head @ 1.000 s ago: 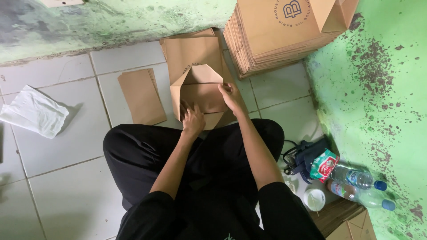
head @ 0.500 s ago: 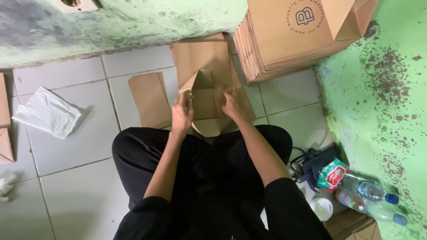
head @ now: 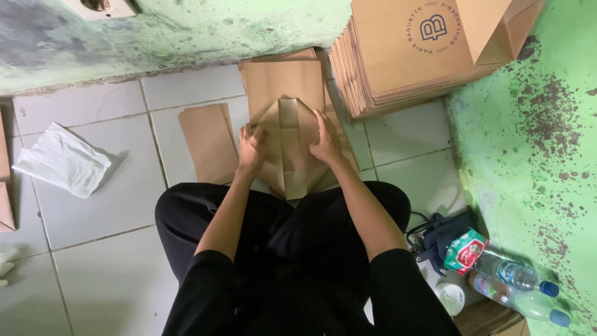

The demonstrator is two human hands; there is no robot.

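Brown paper bag (head: 291, 146), brown bag stack (head: 398, 56), white floor tiles (head: 112, 205), mottled green wall (head: 535, 137), black trousers (head: 292, 249), 2 blue-capped bottles (head: 519, 289)

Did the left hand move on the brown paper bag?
Yes. The left hand slid outward, toward the flat paper strip, and now presses the left edge of the flattened bag.
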